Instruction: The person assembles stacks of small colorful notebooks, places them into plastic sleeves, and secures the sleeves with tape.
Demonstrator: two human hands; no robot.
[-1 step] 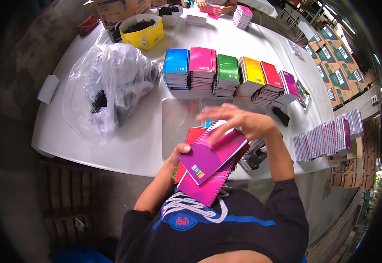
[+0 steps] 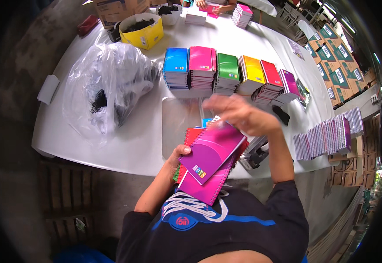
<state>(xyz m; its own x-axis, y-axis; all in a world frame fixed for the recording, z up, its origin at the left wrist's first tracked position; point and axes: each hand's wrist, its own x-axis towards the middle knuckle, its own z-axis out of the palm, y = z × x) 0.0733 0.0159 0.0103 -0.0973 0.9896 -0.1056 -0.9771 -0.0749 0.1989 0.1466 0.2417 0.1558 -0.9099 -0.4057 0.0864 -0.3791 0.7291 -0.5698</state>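
Here, multicoloured lettering (image 2: 198, 171) marks the purple notebook (image 2: 210, 153).

Desk load, head view.
On my feed, the white desk (image 2: 134, 151) supports one row of six notebook stacks (image 2: 228, 69), top covers running blue, pink, green, yellow, red, purple from left to right. I locate a clear plastic bag (image 2: 123, 74) left of the row, a yellow container (image 2: 150, 36) behind it, a flat grey panel (image 2: 180, 127) in front of the blue stack (image 2: 176, 63), and a black piece (image 2: 281, 115) near the purple stack (image 2: 290, 82).
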